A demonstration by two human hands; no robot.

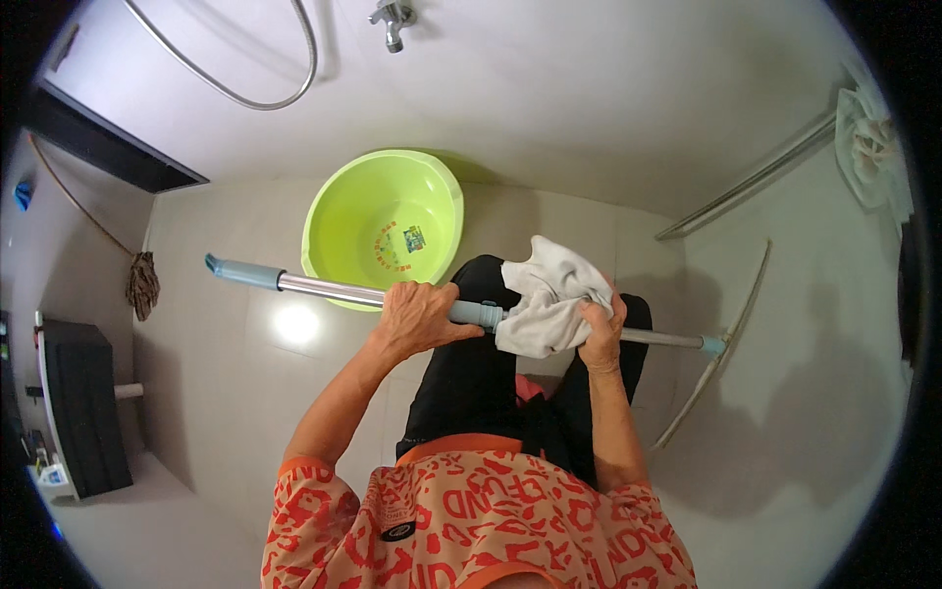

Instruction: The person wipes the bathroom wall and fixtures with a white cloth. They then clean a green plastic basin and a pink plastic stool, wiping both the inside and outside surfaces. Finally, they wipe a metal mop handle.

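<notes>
Across my lap lies a long-handled flat mop (pixel 329 288), its metal pole tipped with a grey-blue grip on the left. The thin mop head (pixel 699 393) shows edge-on at the right end, near the wall. My left hand (pixel 417 319) is wrapped round the pole just left of its grey collar (pixel 478 313). Further right, my right hand (pixel 601 332) grips a crumpled white cloth (pixel 551 294) against the pole. The cloth covers part of the pole and hangs over my knees. How far it wraps round underneath is hidden.
A lime-green basin (pixel 454 211) stands on the tiled floor beyond my left hand. Above it a tap (pixel 393 25) and a metal hose (pixel 304 74) are on the wall. A metal rail (pixel 751 177) and a plastic bag (pixel 865 147) are at right, a black cabinet (pixel 88 407) at left.
</notes>
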